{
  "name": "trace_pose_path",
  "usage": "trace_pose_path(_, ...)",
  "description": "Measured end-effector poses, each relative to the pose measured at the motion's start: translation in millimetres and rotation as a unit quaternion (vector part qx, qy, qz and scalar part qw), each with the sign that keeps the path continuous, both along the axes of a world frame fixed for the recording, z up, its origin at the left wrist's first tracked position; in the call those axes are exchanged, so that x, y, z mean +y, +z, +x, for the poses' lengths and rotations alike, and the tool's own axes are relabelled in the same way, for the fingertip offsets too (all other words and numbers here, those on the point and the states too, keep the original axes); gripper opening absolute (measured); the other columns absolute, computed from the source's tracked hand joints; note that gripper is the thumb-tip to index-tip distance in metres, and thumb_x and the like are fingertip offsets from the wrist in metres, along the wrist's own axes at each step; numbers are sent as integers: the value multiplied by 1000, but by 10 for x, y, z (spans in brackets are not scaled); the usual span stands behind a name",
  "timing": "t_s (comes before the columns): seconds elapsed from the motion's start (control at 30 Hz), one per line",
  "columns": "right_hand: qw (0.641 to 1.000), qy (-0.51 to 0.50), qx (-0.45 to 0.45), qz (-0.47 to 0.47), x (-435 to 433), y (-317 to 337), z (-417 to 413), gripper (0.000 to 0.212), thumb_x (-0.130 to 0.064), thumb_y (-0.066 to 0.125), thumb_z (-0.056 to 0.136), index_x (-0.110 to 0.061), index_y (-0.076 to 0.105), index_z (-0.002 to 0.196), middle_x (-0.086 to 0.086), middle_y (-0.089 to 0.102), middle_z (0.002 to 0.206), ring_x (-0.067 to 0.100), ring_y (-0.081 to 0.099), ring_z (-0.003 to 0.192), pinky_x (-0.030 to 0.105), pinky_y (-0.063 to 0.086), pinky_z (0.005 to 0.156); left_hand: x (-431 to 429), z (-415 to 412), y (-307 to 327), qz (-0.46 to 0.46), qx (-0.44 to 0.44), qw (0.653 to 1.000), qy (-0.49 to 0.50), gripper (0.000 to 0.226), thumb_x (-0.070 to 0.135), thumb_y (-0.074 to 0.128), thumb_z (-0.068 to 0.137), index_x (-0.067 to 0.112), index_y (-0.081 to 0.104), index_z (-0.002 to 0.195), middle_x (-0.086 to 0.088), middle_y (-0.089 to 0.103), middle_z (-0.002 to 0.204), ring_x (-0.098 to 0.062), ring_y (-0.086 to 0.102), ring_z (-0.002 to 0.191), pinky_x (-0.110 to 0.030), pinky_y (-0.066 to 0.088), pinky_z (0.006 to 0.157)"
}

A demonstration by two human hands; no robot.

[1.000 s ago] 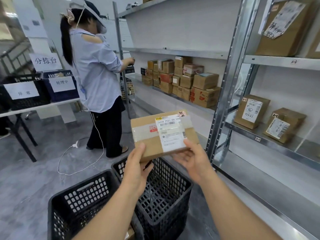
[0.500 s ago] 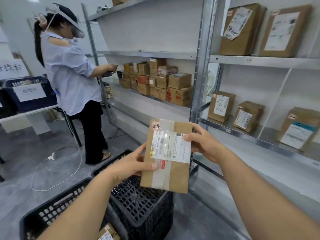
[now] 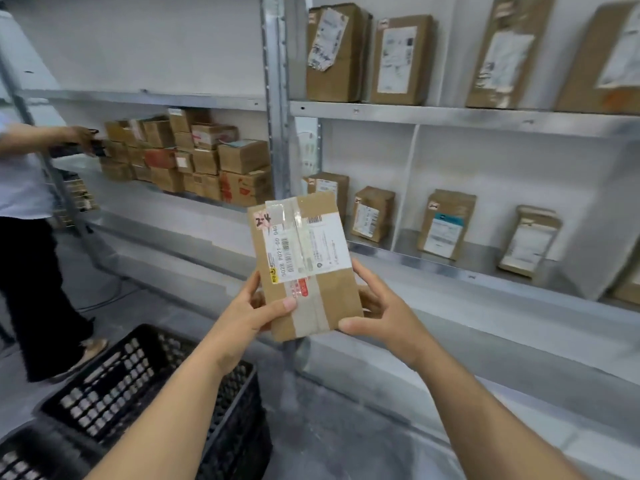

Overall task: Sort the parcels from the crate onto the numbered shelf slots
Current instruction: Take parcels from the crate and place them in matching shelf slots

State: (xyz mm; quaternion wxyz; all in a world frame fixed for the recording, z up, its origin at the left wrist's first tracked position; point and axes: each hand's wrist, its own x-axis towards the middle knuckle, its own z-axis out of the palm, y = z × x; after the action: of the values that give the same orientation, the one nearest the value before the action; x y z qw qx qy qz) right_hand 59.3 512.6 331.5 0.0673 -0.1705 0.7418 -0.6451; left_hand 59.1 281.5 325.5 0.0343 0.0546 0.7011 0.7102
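I hold a flat brown cardboard parcel (image 3: 332, 296) upright in front of me, with a white shipping label, clear tape and a handwritten "2-4" tag at its top left corner. My left hand (image 3: 247, 315) grips its lower left edge, thumb on the front. My right hand (image 3: 382, 311) grips its lower right edge. The parcel is in front of the metal shelf (image 3: 450, 271), level with the middle tier where several labelled parcels (image 3: 445, 223) lean against the back wall. A black plastic crate (image 3: 138, 379) stands on the floor at lower left, below my left arm.
A shelf upright (image 3: 275, 98) rises behind the parcel. The upper tier (image 3: 450, 114) carries several upright parcels. A stack of small boxes (image 3: 194, 157) fills the left bay. Another person (image 3: 27, 188) stands at far left, reaching toward that bay. A white divider (image 3: 407, 188) splits the middle tier.
I turned right toward the shelf. The parcel went from flat and sideways to upright, and both hands shifted to its lower edges. It now sits higher and closer to the middle tier.
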Motion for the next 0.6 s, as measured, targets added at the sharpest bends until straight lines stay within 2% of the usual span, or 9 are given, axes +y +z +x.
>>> trace_pose_path(0.1, 999, -47, 16, -1, 230, 26, 75, 84, -4, 77, 75, -58, 38, 126, -13, 60, 124, 5, 61, 109, 23, 54, 83, 242, -155, 44, -4, 6, 999, -51, 62, 29, 74, 69, 37, 50, 126, 8, 70, 113, -14, 66, 104, -30, 52, 83)
trace_pose_path(0.2, 993, -119, 11, -18, 441, 42, 173, 84, -8, 80, 69, -60, 41, 121, -6, 59, 122, 9, 60, 111, 21, 55, 76, 481, -305, 94, -18, 18, 994, -105, 67, 27, 79, 72, 38, 47, 130, 9, 70, 113, -12, 66, 104, -31, 51, 86)
trace_pose_path(0.3, 982, -187, 19, -4, 616, 45, 290, 78, -21, 79, 67, -66, 41, 117, -10, 60, 119, 8, 60, 110, 25, 53, 86, 743, -415, 167, -29, 33, 987, -156, 67, 25, 75, 73, 42, 46, 130, 13, 70, 112, -9, 67, 101, -27, 52, 82)
trace_pose_path(0.4, 969, -246, 21, 3, 785, 67, 408, 74, -25, 78, 66, -66, 42, 116, -9, 63, 117, 8, 62, 108, 29, 52, 92, 998, -480, 213, -31, 44, 978, -201, 64, 22, 72, 75, 43, 46, 130, 16, 69, 112, -6, 66, 102, -22, 53, 80)
trace_pose_path(0.5, 956, -292, 24, 6, 951, 82, 557, 76, -20, 78, 67, -61, 41, 120, -6, 64, 117, 8, 63, 106, 29, 54, 88, 1272, -528, 228, -29, 56, 965, -253, 66, 14, 69, 81, 41, 42, 135, 22, 68, 111, 2, 64, 101, -11, 52, 74)
trace_pose_path(0.6, 944, -328, 30, 15, 1117, 79, 759, 82, -7, 78, 75, -57, 38, 127, -5, 63, 118, 7, 63, 107, 26, 53, 88, 1552, -526, 223, -22, 62, 950, -305, 69, 9, 69, 81, 40, 40, 136, 21, 67, 113, 1, 64, 102, -11, 51, 73)
